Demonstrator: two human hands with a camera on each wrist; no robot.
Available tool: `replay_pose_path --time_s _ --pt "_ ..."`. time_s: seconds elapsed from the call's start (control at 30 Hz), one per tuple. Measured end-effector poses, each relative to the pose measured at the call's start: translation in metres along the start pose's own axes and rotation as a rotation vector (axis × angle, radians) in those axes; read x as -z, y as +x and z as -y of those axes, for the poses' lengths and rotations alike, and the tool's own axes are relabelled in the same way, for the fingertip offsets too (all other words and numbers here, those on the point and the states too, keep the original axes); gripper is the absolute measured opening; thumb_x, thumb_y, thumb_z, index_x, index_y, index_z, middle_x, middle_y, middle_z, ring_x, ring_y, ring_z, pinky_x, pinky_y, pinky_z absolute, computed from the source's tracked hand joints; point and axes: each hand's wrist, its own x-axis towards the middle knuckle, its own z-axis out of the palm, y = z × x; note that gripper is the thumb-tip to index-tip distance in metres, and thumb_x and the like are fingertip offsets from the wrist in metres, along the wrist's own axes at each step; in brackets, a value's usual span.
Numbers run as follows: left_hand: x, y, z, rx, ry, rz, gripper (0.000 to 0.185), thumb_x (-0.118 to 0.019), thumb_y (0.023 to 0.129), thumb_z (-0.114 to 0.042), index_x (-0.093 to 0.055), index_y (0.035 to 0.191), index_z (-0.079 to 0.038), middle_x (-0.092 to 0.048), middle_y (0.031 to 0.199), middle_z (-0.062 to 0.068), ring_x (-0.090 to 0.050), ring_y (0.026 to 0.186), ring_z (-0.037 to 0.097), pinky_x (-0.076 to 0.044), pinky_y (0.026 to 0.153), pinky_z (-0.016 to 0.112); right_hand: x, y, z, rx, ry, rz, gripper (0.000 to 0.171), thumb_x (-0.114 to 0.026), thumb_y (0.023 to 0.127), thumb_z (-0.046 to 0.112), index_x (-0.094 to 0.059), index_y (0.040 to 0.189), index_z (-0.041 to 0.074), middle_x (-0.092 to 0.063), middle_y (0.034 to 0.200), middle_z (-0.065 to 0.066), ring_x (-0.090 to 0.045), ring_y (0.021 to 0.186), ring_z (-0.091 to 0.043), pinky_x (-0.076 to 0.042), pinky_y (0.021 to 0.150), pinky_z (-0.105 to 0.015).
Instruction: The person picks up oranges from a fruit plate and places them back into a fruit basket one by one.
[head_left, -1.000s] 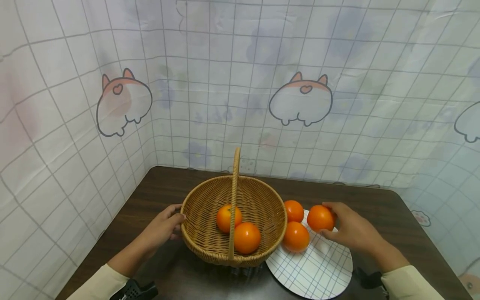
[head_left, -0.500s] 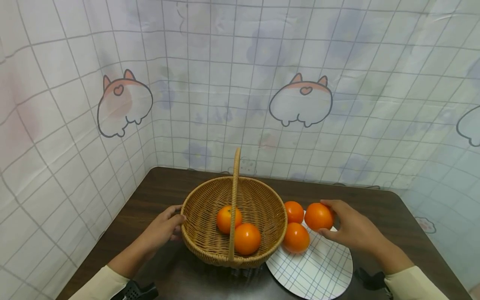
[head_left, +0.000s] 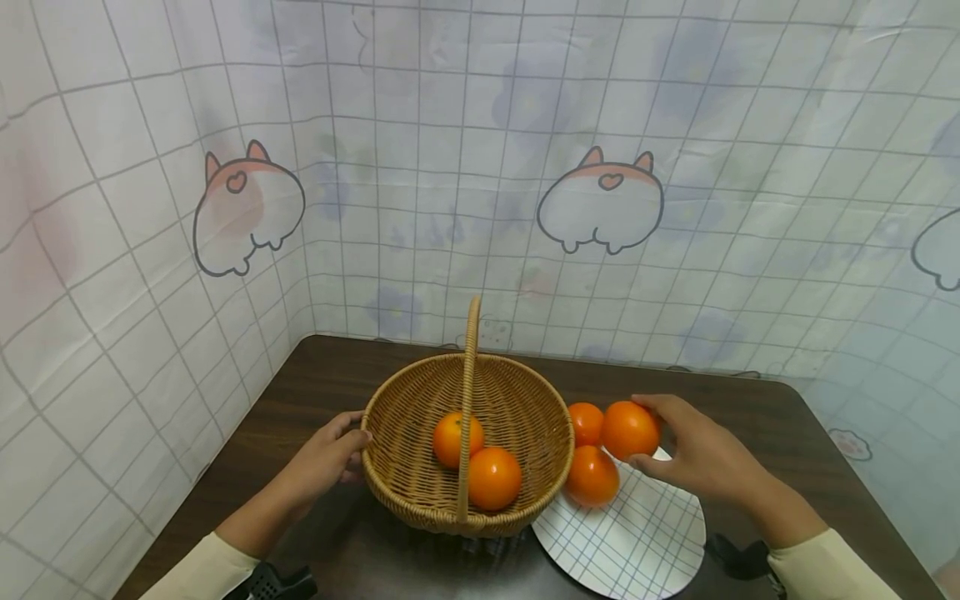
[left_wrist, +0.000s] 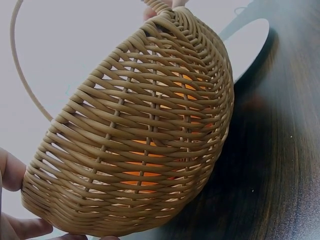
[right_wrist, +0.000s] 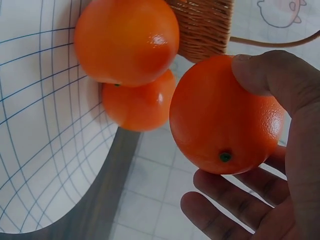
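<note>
The right hand [head_left: 701, 454] is gripping an orange [head_left: 630, 430] between thumb and curled fingers, and is holding it clear above the far edge of the plate [head_left: 637, 542], just right of the basket's rim; the right wrist view is showing the thumb lying over the top of that orange [right_wrist: 225, 115] and the fingers [right_wrist: 235, 192] cupping it from below, with its small green stem dot facing the camera. The left hand [head_left: 326, 454] is resting against the left side of the basket [head_left: 405, 492], thumb lying on the rim and fingers curling against the woven wall; in the left wrist view only the fingertips [left_wrist: 12, 172] are showing at the lower left edge of the wicker [left_wrist: 140, 135]. Taking the rest by size: the dark wooden table [head_left: 315, 375] is carrying everything, standing in a corner draped with a checked cloth printed with cartoon animals [head_left: 600, 200]. The round wicker basket with its tall hoop handle [head_left: 470, 375] is sitting in the middle, touching the white plate with blue grid lines at its right. Two oranges [head_left: 493, 477] are lying in the basket, one [head_left: 450, 437] behind the other. Two more oranges are sitting on the plate against the basket wall, the nearer [head_left: 592, 475] in front of the farther [head_left: 587, 422].
</note>
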Motion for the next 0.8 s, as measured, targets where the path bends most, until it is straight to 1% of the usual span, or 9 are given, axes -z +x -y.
replay_pose_path --time_s 0.27,0.43,0.6,0.7,0.8 --pt "0.0 -0.001 0.0 0.005 0.008 -0.009 0.057 -0.048 0.107 -0.027 -0.032 0.155 0.0 -0.05 0.142 0.028 -0.065 0.113 0.035 -0.058 0.087 0.051 0.003 0.003 0.008 0.016 0.02 0.006 0.083 -0.085 0.082 0.046 -0.049 0.147 0.008 -0.055 0.141 -0.016 -0.066 0.107 -0.029 -0.059 0.083 -0.051" --pt "-0.001 -0.002 -0.001 0.008 0.003 -0.009 0.057 -0.049 0.107 -0.027 -0.032 0.155 -0.001 -0.051 0.141 0.028 -0.066 0.112 0.034 -0.058 0.087 0.051 0.004 0.005 0.015 0.053 0.019 -0.005 0.082 -0.086 0.082 0.042 -0.05 0.146 0.007 -0.055 0.141 -0.016 -0.066 0.105 -0.027 -0.06 0.081 -0.048" --pt "-0.001 -0.002 -0.001 0.011 0.004 -0.008 0.058 -0.049 0.107 -0.027 -0.032 0.156 -0.001 -0.051 0.141 0.028 -0.066 0.112 0.034 -0.058 0.087 0.051 0.005 0.008 0.021 0.053 0.026 0.0 0.081 -0.087 0.082 0.039 -0.049 0.147 0.008 -0.054 0.143 -0.015 -0.066 0.102 -0.024 -0.06 0.08 -0.045" --pt "-0.001 -0.002 -0.002 0.012 0.007 -0.009 0.058 -0.049 0.107 -0.027 -0.032 0.156 -0.001 -0.052 0.141 0.028 -0.066 0.112 0.034 -0.058 0.087 0.051 0.005 0.01 0.025 0.058 0.043 0.003 0.081 -0.087 0.082 0.037 -0.048 0.148 0.009 -0.054 0.143 -0.014 -0.067 0.103 -0.025 -0.061 0.081 -0.045" --pt "-0.001 -0.001 -0.002 0.014 0.006 -0.01 0.058 -0.049 0.107 -0.027 -0.032 0.156 -0.001 -0.051 0.142 0.028 -0.066 0.112 0.035 -0.058 0.087 0.051 0.004 0.012 0.027 0.07 0.052 0.005 0.081 -0.087 0.083 0.036 -0.048 0.148 0.009 -0.053 0.144 -0.014 -0.067 0.108 -0.028 -0.06 0.083 -0.047"
